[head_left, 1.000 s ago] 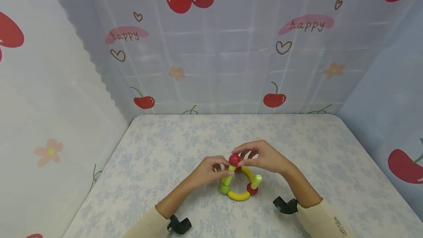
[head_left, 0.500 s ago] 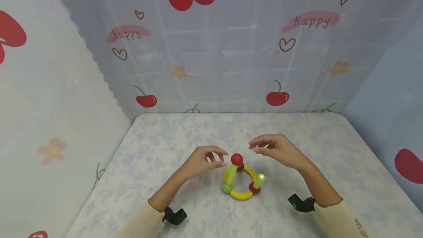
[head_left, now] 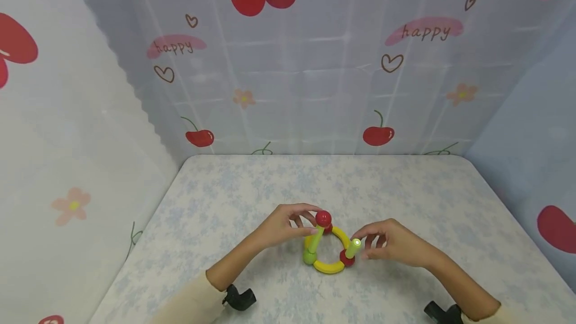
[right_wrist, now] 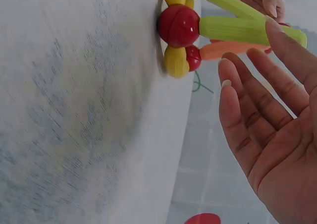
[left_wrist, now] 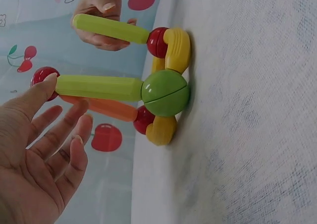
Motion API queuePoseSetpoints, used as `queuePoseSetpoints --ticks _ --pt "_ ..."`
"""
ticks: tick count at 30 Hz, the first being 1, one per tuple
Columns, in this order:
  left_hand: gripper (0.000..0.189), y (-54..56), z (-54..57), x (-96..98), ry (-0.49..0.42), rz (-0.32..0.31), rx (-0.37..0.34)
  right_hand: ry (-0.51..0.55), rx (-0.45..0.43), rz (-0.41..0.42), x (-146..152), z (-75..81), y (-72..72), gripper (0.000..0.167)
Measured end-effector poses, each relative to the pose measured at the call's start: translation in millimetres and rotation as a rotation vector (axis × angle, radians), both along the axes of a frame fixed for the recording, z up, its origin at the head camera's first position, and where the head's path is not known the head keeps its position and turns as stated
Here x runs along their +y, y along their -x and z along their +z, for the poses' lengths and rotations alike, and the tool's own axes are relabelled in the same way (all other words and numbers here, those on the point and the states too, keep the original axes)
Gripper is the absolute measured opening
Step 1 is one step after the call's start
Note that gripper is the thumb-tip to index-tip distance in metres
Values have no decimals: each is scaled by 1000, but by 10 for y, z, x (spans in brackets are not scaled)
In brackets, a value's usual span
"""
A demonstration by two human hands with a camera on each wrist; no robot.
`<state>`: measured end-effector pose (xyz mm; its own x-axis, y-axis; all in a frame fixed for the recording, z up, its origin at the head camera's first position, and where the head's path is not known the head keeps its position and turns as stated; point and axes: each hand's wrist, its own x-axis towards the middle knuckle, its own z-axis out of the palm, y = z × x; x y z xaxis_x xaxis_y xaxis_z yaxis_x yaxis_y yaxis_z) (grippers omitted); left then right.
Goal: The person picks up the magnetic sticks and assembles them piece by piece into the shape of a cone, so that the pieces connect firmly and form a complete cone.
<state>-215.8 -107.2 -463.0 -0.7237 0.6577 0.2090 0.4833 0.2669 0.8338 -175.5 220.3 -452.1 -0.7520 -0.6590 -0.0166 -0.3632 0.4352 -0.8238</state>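
A toy frame of magnetic sticks and balls stands on the table, its base a ring of yellow curved pieces (head_left: 328, 267). From a green ball (left_wrist: 166, 92) rises a lime stick (left_wrist: 99, 87) topped by a red ball (head_left: 323, 218). My left hand (head_left: 285, 225) holds this top ball between thumb and index finger. A second lime stick (right_wrist: 233, 29) stands on a red base ball (right_wrist: 178, 26), its upper end bare. Around that stick's upper part, my right hand (head_left: 398, 244) has its fingers loosely bent. An orange stick (left_wrist: 111, 109) leans behind.
The table (head_left: 225, 184) has a pale blue floral cover. A cherry-printed curtain (head_left: 310, 74) hangs behind it, with more at both sides. Black camera mounts (head_left: 240, 299) sit on the wrists.
My left hand has let go of the top red ball, drawn back, and returned to it. My right hand has left that ball, swung right and come down beside the bare-ended lime stick.
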Motion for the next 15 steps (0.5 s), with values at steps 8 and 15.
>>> queuePoseSetpoints --ticks 8,15 --pt "46 -48 -66 84 -1 44 -39 48 120 -28 -125 -98 -48 22" --pt "43 -78 -93 120 -22 61 -68 25 146 -63 -192 -57 -52 22"
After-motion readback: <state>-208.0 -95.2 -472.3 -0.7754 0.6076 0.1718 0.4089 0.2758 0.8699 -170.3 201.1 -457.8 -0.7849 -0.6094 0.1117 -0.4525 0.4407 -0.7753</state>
